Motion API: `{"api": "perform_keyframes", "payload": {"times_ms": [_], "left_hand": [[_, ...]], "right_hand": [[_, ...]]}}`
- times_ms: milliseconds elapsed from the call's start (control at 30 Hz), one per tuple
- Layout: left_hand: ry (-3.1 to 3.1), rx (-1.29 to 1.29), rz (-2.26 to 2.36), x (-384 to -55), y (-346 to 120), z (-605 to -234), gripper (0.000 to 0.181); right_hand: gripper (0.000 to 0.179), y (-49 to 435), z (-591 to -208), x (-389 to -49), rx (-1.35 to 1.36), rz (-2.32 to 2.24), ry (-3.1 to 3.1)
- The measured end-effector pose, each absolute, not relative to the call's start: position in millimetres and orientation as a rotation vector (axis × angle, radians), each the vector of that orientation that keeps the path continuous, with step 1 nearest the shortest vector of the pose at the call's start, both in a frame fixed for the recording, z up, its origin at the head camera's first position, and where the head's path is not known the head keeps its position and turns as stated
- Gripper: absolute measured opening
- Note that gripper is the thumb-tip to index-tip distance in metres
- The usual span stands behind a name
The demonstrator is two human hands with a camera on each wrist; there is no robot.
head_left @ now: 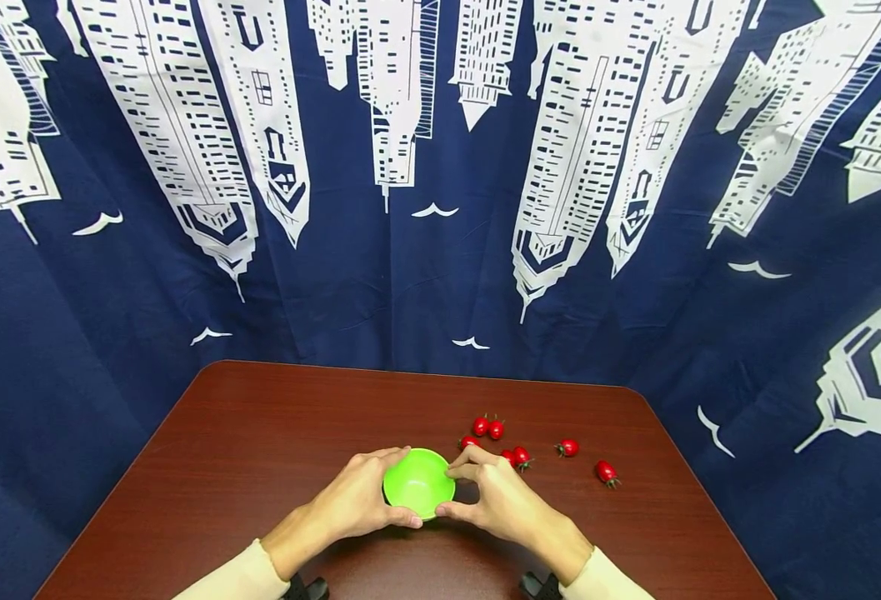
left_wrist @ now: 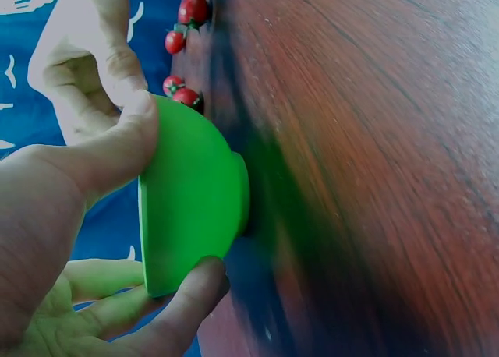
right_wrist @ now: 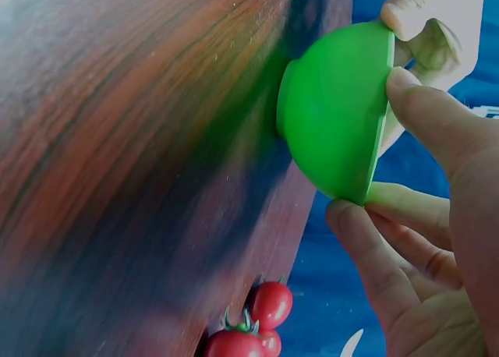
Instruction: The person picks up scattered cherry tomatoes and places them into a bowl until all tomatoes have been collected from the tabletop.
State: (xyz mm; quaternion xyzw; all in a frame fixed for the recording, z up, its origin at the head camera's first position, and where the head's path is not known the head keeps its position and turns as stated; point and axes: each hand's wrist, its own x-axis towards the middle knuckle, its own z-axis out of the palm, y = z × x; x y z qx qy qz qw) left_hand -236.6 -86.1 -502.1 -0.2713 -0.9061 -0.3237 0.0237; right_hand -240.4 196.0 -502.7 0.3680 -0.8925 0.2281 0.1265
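A green bowl [head_left: 417,485] is held between left hand [head_left: 357,498] and right hand [head_left: 498,497].

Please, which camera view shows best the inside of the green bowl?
The head view: it looks down into the green bowl, so the inner surface is plainly visible. The left wrist and right wrist views see the bowl from the side, showing its outer wall and foot, not the inside.

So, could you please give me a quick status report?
Left hand, right hand: both hold bowl. Bowl upright between them. Tomatoes near right hand, none between hands.
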Motion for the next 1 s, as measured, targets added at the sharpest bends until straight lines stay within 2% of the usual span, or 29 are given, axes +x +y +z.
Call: {"api": "perform_keyframes", "payload": {"times_ms": [1000], "left_hand": [[-2.85, -0.878, -0.969, -236, -73, -496, 0.109]], "right_hand": [[0.041, 237, -504, -230, 1.025, 0.728, -2.601]]}}
